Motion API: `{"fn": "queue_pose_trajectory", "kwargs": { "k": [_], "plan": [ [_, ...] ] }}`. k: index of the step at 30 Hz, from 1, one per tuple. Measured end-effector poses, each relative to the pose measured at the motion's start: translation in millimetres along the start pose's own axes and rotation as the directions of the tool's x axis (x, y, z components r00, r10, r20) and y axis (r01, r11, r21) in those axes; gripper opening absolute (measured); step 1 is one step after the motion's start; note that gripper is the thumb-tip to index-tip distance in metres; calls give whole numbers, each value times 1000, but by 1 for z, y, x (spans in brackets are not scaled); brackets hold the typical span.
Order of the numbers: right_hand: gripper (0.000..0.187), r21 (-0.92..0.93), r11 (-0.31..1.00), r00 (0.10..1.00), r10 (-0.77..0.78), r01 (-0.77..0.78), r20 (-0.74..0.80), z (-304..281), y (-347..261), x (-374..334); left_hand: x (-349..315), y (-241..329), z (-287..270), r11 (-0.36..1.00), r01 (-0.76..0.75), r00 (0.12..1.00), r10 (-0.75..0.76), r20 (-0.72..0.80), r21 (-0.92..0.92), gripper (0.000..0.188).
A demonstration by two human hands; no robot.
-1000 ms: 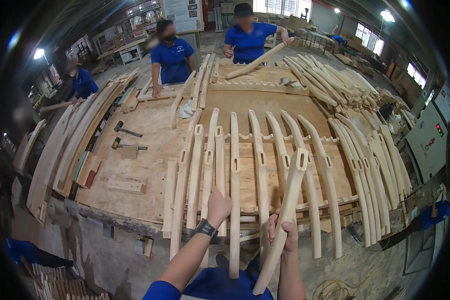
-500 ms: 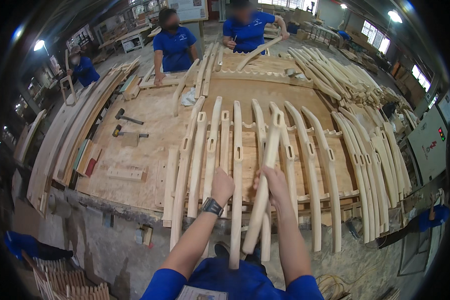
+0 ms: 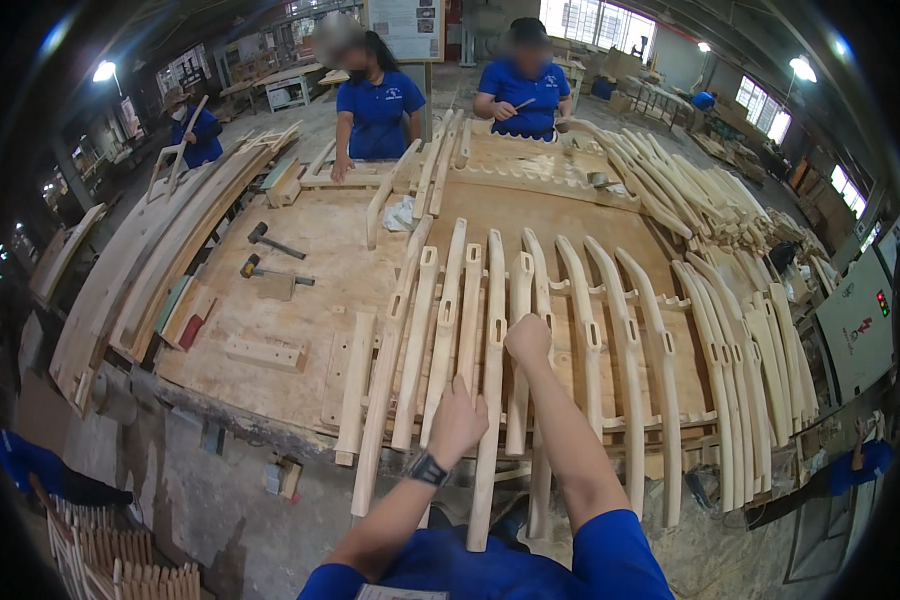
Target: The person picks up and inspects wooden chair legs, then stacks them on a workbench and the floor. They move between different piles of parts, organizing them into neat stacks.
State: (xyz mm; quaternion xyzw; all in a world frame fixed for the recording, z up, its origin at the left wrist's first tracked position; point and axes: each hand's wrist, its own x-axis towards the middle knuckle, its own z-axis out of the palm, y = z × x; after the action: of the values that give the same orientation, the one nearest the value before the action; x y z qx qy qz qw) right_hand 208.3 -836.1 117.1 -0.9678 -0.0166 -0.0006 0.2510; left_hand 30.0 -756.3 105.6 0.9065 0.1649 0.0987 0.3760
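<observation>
Both hands rest flat, fingers loose, on curved wooden legs [image 3: 493, 330] lying on the workbench [image 3: 300, 300]: left hand [image 3: 457, 422] near the bench's front edge, right hand [image 3: 529, 338] further in; legs look stiff, light, best gripped mid-length

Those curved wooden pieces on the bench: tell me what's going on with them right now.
A person leans over a plywood workbench, both hands on a row of curved wooden chair legs lying side by side. The left hand rests flat on one leg near its lower end; the right hand presses on another further up. Two hammers lie to the left. Two co-workers stand at the far side.
</observation>
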Motion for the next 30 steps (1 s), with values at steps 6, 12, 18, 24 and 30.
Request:
{"fn": "queue_pose_trajectory", "kwargs": {
  "k": [6,12,18,24,30],
  "plan": [
    [17,-14,997,997,-70,70,-36,-2,-14,-4,-64,-13,-28,974,-204,966,184,-182,-97,39],
    [14,-39,994,990,-105,102,-92,1,-10,-3,-97,-3,-39,958,-58,998,58,-9,-281,33],
    [17,-30,997,995,-71,69,-73,3,-8,3,-121,8,-47,925,55,987,5,158,-376,30],
    [25,-20,984,971,-179,178,-160,-32,3,-13,-151,15,-50,837,250,873,23,487,-487,26],
    [32,124,959,947,-220,253,-235,-147,108,-24,-173,31,-37,742,341,840,35,542,-577,24]
  ]
}}
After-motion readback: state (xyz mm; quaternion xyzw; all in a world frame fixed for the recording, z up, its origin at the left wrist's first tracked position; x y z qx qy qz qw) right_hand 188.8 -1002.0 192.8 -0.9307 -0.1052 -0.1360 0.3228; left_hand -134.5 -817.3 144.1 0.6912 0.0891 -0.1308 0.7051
